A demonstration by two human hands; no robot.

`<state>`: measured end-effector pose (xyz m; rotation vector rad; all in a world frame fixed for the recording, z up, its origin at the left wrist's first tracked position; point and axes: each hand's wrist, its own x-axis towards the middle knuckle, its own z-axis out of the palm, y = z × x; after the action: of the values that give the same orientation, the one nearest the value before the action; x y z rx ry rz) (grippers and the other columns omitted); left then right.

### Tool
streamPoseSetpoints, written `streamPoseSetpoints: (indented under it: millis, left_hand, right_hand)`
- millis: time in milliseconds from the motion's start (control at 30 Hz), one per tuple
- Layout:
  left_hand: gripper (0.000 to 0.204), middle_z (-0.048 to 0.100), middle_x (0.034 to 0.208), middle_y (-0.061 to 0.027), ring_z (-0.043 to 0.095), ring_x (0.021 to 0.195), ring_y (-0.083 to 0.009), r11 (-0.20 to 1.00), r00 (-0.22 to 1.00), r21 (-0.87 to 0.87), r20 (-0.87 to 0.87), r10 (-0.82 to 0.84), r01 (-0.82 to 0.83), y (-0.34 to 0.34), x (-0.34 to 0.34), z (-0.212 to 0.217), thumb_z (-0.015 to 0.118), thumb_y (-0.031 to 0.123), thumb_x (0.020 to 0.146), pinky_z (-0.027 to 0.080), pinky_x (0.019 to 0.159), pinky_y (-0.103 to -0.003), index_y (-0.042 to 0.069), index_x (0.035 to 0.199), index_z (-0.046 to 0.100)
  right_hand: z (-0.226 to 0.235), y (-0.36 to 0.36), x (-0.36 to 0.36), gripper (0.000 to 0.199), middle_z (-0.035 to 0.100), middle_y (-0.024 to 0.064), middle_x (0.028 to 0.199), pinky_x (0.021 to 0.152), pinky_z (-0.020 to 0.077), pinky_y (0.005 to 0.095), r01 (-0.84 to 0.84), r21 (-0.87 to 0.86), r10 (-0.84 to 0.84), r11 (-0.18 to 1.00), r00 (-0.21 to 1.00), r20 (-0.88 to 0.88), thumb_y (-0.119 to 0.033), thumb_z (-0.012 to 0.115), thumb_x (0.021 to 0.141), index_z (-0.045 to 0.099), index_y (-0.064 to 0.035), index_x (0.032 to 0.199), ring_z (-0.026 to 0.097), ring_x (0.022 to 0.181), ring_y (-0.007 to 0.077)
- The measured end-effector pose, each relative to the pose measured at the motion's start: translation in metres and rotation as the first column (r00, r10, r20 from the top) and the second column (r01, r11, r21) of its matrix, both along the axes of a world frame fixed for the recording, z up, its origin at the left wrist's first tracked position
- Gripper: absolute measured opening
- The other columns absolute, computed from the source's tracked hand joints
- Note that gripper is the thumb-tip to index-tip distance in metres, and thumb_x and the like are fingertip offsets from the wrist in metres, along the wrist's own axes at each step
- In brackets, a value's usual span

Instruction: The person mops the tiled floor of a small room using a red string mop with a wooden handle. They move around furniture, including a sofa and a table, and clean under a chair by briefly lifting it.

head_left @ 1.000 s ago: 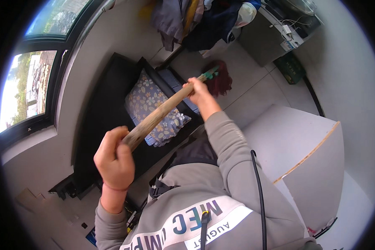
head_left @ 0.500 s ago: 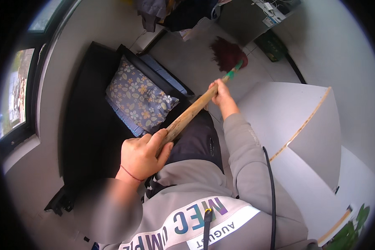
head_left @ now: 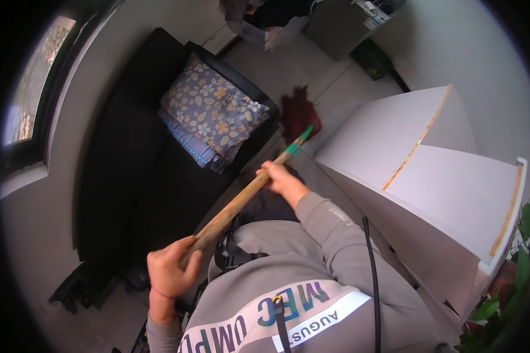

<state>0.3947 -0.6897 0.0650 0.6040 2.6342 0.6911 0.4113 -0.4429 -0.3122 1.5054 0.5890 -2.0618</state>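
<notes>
A mop (head_left: 237, 205) with a long wooden handle runs slantwise across my front. Its dark red head (head_left: 300, 113) lies on the tiled floor, joined to the handle by a green section. My left hand (head_left: 174, 266) is wrapped round the upper end of the handle, low on the left. Farther down the handle, closer to the mop head, my right hand (head_left: 280, 178) grips it. The head rests between a black sofa and a white cabinet.
The black sofa (head_left: 129, 194) on the left carries flowered cushions (head_left: 215, 109). At right stands the white cabinet (head_left: 394, 147) with a worn edge, a leafy plant (head_left: 521, 270) beside it. A dark green box (head_left: 371, 60) and a grey desk (head_left: 338, 29) stand at the back.
The mop head has come nearer and a little left across the floor. Both hands have moved nearer and left with the handle, still gripping it. The view has shifted too.
</notes>
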Motion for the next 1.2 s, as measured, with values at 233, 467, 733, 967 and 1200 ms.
streamPoseSetpoints:
  millis: [233, 467, 733, 967, 1200]
  left_hand:
    - [0.029, 0.069, 0.083, -0.0108, 0.062, 0.065, -0.0146, 0.906, 0.886, 0.031, 0.229, 0.404, -0.421, -0.1, 0.05, 0.026, 0.062, 0.021, 0.086, 0.049, 0.06, -0.026, -0.004, 0.101, 0.067]
    - [0.048, 0.063, 0.084, -0.0042, 0.055, 0.059, -0.0074, 0.785, 0.683, 0.067, 0.542, 0.49, -0.616, -0.094, 0.08, 0.007, 0.065, 0.035, 0.089, 0.043, 0.052, -0.021, -0.003, 0.118, 0.062]
    - [0.049, 0.07, 0.099, -0.0108, 0.067, 0.081, -0.0215, 0.935, 0.749, 0.1, 0.63, 0.206, -0.341, 0.034, 0.077, -0.106, 0.065, 0.026, 0.087, 0.052, 0.072, -0.031, 0.005, 0.13, 0.057]
    - [0.044, 0.067, 0.108, -0.0196, 0.064, 0.097, -0.0392, 0.936, 0.696, -0.009, 0.666, 0.269, -0.353, 0.071, 0.123, -0.105, 0.064, 0.028, 0.088, 0.052, 0.085, -0.039, 0.013, 0.129, 0.057]
    - [0.024, 0.065, 0.091, -0.0059, 0.059, 0.085, -0.0136, 0.698, 0.602, -0.032, 0.479, 0.639, -0.715, -0.063, 0.178, -0.048, 0.063, 0.012, 0.084, 0.048, 0.079, -0.028, -0.002, 0.104, 0.066]
  right_hand:
    - [0.043, -0.08, 0.02, 0.021, 0.059, 0.0078, 0.09, 0.072, 0.0538, 0.0511, -0.078, -0.067, 0.078, 0.995, 0.997, 0.004, -0.02, 0.056, 0.092, 0.05, -0.0078, 0.107, 0.067, 0.08, 0.0249]
    - [0.073, -0.023, 0.017, 0.016, 0.06, 0.0089, 0.08, 0.06, 0.0582, 0.0435, 0.001, 0.085, 0.007, 0.996, 0.995, -0.099, -0.015, 0.06, 0.088, 0.054, -0.002, 0.094, 0.068, 0.072, 0.0252]
    - [-0.042, 0.124, 0.031, 0.022, 0.058, 0.0127, 0.078, 0.066, 0.0553, 0.0506, 0.058, 0.304, -0.035, 0.951, 0.996, -0.082, -0.018, 0.057, 0.087, 0.05, -0.0011, 0.1, 0.062, 0.07, 0.0269]
    - [-0.081, 0.127, 0.075, 0.027, 0.056, 0.0132, 0.078, 0.063, 0.0526, 0.0484, -0.236, 0.468, 0.174, 0.852, 0.97, 0.173, -0.023, 0.055, 0.09, 0.049, -0.0019, 0.107, 0.059, 0.069, 0.0277]
    - [-0.002, -0.021, 0.111, 0.041, 0.051, 0.0148, 0.125, 0.095, 0.0444, 0.0549, -0.487, -0.073, 0.489, 0.87, 0.872, 0.017, -0.035, 0.053, 0.093, 0.044, -0.0076, 0.122, 0.054, 0.113, 0.0311]
